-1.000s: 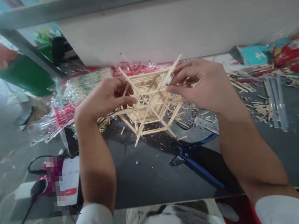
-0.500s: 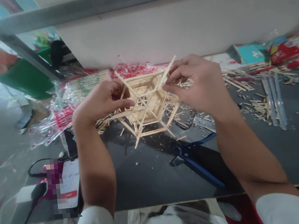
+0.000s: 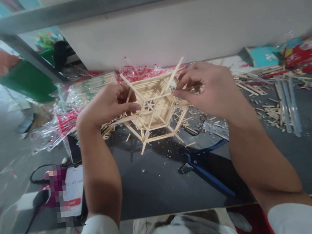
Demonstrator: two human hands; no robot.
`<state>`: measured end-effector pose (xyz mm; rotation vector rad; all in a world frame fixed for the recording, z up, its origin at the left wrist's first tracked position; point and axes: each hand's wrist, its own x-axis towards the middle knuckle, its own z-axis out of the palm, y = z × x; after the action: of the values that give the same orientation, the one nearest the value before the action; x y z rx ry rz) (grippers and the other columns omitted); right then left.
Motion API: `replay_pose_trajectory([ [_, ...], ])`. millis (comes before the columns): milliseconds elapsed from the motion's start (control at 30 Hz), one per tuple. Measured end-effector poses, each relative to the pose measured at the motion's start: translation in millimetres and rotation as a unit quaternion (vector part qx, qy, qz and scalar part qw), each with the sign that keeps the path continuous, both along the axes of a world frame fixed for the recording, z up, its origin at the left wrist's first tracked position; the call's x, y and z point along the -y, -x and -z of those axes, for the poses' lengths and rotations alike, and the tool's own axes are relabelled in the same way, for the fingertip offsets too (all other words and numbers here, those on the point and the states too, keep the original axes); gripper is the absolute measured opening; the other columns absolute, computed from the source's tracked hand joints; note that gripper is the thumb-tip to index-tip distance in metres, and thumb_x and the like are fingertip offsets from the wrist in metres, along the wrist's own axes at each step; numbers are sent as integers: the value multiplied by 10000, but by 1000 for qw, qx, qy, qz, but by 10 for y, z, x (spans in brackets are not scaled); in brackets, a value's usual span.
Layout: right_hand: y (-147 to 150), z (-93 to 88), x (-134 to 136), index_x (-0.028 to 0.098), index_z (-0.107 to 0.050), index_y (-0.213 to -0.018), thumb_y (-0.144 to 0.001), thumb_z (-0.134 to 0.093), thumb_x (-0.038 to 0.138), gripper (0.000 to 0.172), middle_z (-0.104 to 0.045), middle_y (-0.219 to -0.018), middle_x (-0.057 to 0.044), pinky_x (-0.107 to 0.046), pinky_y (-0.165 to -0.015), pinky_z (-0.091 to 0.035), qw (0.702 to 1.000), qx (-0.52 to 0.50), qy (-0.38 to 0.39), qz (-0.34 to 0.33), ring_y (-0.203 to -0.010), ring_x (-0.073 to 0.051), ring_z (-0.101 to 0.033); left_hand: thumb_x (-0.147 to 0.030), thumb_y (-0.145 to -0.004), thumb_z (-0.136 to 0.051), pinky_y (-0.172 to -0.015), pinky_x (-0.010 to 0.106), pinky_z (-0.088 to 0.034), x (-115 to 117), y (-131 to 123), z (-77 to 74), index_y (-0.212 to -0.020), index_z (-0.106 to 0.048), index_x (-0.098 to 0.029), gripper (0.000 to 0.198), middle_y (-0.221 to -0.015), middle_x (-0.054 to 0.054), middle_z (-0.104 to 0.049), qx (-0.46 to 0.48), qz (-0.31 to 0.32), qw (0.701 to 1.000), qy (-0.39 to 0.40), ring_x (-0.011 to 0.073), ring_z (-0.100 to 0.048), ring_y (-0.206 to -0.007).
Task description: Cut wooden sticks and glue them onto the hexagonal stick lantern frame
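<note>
A hollow six-sided frame of thin pale wooden sticks (image 3: 156, 122) is held up above the dark table, with crossing sticks at its centre and stick ends poking out past its corners. My left hand (image 3: 116, 102) grips its left side, thumb near the centre. On the upper right, my right hand (image 3: 197, 85) has thumb and forefinger closed on the end of a short stick (image 3: 163, 96) that lies across the frame. Below the frame, blue-handled cutters (image 3: 202, 167) rest on the table.
Loose sticks (image 3: 274, 114) and clear strips (image 3: 288, 104) lie at right. Behind left are wrapped stick bundles (image 3: 92, 86) and red-and-clear plastic (image 3: 68, 121). A phone (image 3: 74, 191) with cables sits at the left edge of the table (image 3: 152, 191). A green bin (image 3: 28, 79) stands beyond.
My right hand has shifted slightly to the right, and the short stick between its fingertips shows more clearly across the frame. My left hand and the frame stay nearly where they were.
</note>
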<state>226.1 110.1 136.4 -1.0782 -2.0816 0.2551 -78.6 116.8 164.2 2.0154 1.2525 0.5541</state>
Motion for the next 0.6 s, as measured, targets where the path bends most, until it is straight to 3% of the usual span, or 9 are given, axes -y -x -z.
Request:
replay_pose_trajectory([
  [233, 19, -16, 18, 287, -756, -848, -922, -853, 291, 123, -753, -971, -61, -498, -824, -588, 1000, -4, -1, -1, -799, -269, -687, -361, -839, -841, -619, 268, -523, 1, 1, 1, -829, -680, -194, 233, -709, 16, -683, 5, 0, 1000, -4, 153, -667, -675],
  [433, 28, 7, 7, 301, -772, -873, -934, -841, 277, 95, -768, -1077, -94, -541, -889, -611, 1000, 0, -18, 0, -1101, -372, -735, -358, -844, -835, -613, 274, -515, -3, 5, 0, -820, -668, -201, 231, -713, 18, -685, 2, 2, 1000, -3, 152, -671, -665],
  [600, 19, 24, -11, 282, -786, -879, -925, -845, 300, 77, -769, -1092, -91, -545, -890, -626, 1000, -8, -21, 0, -1083, -359, -744, -378, -857, -837, -631, 280, -528, 0, 10, 5, -852, -692, -198, 231, -721, 25, -680, -4, -3, 1000, -2, 170, -694, -701],
])
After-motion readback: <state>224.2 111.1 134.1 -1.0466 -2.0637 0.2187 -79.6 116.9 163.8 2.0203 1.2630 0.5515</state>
